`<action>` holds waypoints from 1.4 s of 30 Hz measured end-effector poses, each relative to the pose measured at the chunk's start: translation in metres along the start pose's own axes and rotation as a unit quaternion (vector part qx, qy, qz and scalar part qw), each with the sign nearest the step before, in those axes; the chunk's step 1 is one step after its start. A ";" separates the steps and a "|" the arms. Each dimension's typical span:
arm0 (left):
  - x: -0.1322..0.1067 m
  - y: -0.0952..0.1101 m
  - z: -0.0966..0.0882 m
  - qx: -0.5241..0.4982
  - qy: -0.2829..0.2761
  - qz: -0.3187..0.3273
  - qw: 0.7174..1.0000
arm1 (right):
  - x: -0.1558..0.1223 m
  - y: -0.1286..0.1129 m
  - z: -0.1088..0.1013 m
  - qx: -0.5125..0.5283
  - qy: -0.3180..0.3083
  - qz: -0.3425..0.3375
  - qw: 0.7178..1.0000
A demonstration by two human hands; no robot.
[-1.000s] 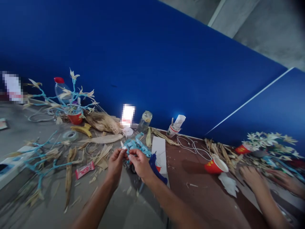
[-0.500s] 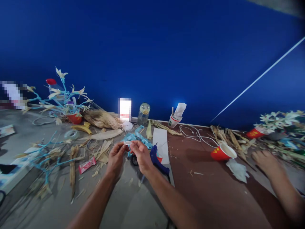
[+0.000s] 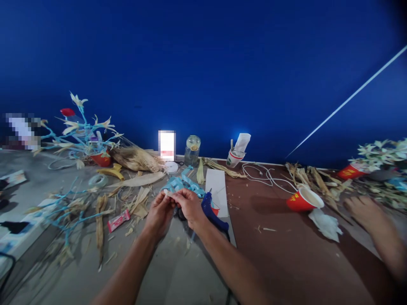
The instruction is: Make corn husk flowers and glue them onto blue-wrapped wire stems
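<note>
My left hand (image 3: pixel 159 214) and my right hand (image 3: pixel 189 206) meet above the table, fingertips pinched together on a small pale strip of husk (image 3: pixel 168 193). Just beyond the fingers lies a tangle of light blue tape (image 3: pixel 181 184). A blue glue gun (image 3: pixel 212 212) lies under and right of my right wrist, next to a white sheet of paper (image 3: pixel 216 189). Dried corn husk pieces (image 3: pixel 136 201) are scattered to the left of my hands.
A blue-wrapped branch with husk flowers stands in a red cup (image 3: pixel 101 159) at the back left. Also here: a tape roll (image 3: pixel 97 181), a glass jar (image 3: pixel 192 150), a paper cup (image 3: pixel 234 159), a white cord (image 3: pixel 263 174), a tipped red cup (image 3: pixel 303 200). Another person's hand (image 3: pixel 365 212) rests at right.
The view swung left and levelled. My hands stayed pinched together on the strip and drew slightly closer. The other person's hand has drawn back slightly from the flower pile at right.
</note>
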State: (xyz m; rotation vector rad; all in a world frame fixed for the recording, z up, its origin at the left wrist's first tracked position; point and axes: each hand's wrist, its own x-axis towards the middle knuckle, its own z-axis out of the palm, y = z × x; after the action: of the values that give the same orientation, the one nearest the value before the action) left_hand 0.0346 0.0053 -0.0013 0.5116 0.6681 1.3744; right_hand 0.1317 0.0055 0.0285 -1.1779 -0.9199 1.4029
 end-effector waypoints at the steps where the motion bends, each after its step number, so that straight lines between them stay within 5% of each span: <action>1: 0.000 0.000 0.000 -0.001 0.004 -0.003 1.000 | 0.000 0.000 -0.001 -0.003 -0.005 0.004 1.000; 6: 0.002 0.002 -0.004 0.044 0.007 0.005 0.999 | -0.001 -0.016 -0.013 -0.031 -0.044 -0.037 0.998; 14: 0.005 -0.001 -0.019 0.224 -0.128 0.034 0.966 | -0.001 -0.039 -0.033 -0.054 -0.124 -0.058 0.989; 21: 0.004 0.003 -0.020 0.358 -0.156 0.054 0.919 | 0.000 -0.037 -0.034 -0.199 -0.075 -0.117 0.970; 25: 0.000 0.006 -0.014 0.356 -0.154 0.068 0.919 | 0.003 -0.031 -0.034 -0.142 -0.066 -0.077 0.985; 32: -0.002 0.010 -0.008 0.260 -0.111 0.027 0.959 | 0.009 -0.017 -0.029 -0.032 -0.067 0.002 0.997; 38: -0.001 0.009 -0.007 0.307 -0.123 0.061 0.942 | 0.008 -0.021 -0.027 0.051 -0.091 0.053 0.993; 42: 0.002 0.007 -0.010 0.303 -0.071 0.101 0.945 | 0.010 -0.023 -0.029 0.087 -0.065 0.053 0.993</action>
State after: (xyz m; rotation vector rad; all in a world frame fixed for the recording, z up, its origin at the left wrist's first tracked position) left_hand 0.0228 0.0073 -0.0034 1.1868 0.9428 1.2916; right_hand 0.1657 0.0172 0.0424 -1.0250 -0.8153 1.6283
